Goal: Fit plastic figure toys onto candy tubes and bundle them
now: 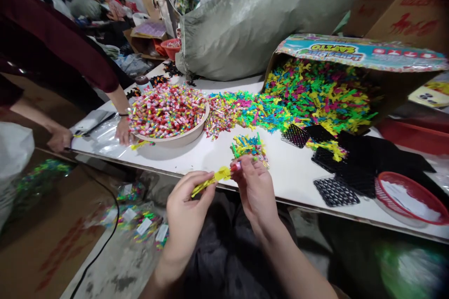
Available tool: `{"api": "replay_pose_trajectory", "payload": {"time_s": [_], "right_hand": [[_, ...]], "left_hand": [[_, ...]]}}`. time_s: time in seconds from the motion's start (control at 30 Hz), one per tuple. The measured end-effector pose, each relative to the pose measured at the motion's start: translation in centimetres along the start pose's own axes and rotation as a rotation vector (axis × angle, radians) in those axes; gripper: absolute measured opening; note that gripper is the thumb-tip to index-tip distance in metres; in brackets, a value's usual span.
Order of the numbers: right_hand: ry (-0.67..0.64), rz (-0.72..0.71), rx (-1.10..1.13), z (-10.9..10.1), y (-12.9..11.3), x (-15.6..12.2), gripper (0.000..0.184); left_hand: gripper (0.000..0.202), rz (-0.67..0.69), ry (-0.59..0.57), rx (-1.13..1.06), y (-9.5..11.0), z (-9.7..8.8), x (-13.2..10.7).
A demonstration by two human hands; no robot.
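Between the fingers of my left hand [187, 203] is a flat yellow plastic piece [221, 174], its stem pointing back toward the palm. My right hand [257, 191] pinches a small red and pink wrapped tube [235, 167] at the far end of the yellow piece. The two touch or nearly touch; I cannot tell whether they are joined. Just beyond my right fingers lies a small pile of coloured plastic pieces [248, 145]. Farther back, a wide basin [191, 136] is heaped with similar small tubes [164, 110].
A tipped carton [361, 53] spills coloured pieces [315, 93] across the white table [210, 163]. Black textured trays [336, 191] and a red-rimmed basket [380, 184] stand right. A co-worker's hand [122, 131] rests beside the basin. Filled bags [143, 226] and a cable [117, 215] are below left.
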State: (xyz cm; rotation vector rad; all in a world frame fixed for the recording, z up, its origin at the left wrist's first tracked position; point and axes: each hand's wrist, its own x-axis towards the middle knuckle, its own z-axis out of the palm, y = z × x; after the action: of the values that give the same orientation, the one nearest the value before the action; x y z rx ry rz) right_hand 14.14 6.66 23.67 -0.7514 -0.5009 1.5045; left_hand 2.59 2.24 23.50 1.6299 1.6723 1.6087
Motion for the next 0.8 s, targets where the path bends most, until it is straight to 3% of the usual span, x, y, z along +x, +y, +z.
{"api": "replay_pose_trajectory", "payload": {"time_s": [0.17, 0.33, 0.57, 0.7, 0.8], "right_hand": [[0.016, -0.126, -0.182, -0.2, 0.8, 0.0, 0.017], [0.013, -0.148, -0.279, -0.3, 1.5, 0.1, 0.017], [0.045, -0.162, -0.348, -0.6, 2.7, 0.2, 0.016], [0.007, -0.172, -0.389, -0.7, 3.3, 0.6, 0.016], [-0.026, -0.128, -0.38, -0.9, 3.9, 1.1, 0.015]], "left_hand": [[0.008, -0.01, -0.027, -0.009, -1.0, -0.5, 0.3], [0.008, -0.101, -0.051, -0.075, -2.1, -0.7, 0.6], [0.014, -0.341, -0.101, -0.195, -3.5, -0.2, 0.6], [0.017, -0.363, -0.106, -0.228, -4.4, -0.4, 1.2], [0.016, -0.357, -0.176, -0.233, -4.8, -0.7, 1.8]]}}
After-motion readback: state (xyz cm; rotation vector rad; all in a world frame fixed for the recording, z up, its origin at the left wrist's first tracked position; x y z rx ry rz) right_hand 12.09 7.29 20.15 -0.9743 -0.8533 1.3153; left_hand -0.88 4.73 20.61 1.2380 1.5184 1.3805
